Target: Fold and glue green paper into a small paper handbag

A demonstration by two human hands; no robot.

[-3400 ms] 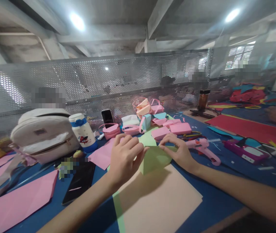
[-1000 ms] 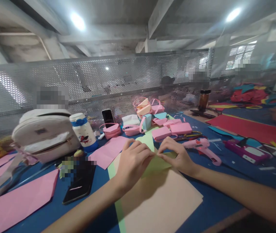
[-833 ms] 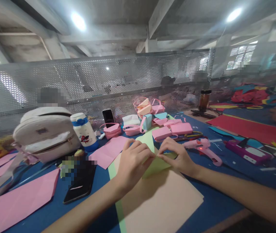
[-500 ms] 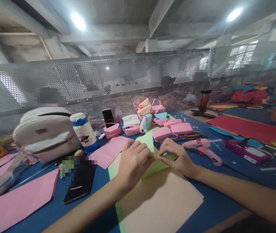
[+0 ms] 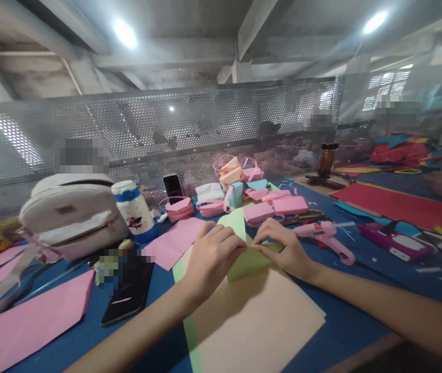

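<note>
Pinching green paper (image 5: 246,264), left hand (image 5: 211,261) curled, right hand (image 5: 294,254) likewise.

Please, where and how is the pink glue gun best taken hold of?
Probably by the handle, from the near right: the pink glue gun lies with its handle slanting that way, away from the front end, which points left. A red light shows, so it may be hot.

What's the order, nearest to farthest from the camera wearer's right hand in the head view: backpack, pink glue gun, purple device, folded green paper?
1. Folded green paper: at the right hand itself.
2. Pink glue gun: just to its right.
3. Purple device: farther right.
4. Backpack: well off to the left.
</note>
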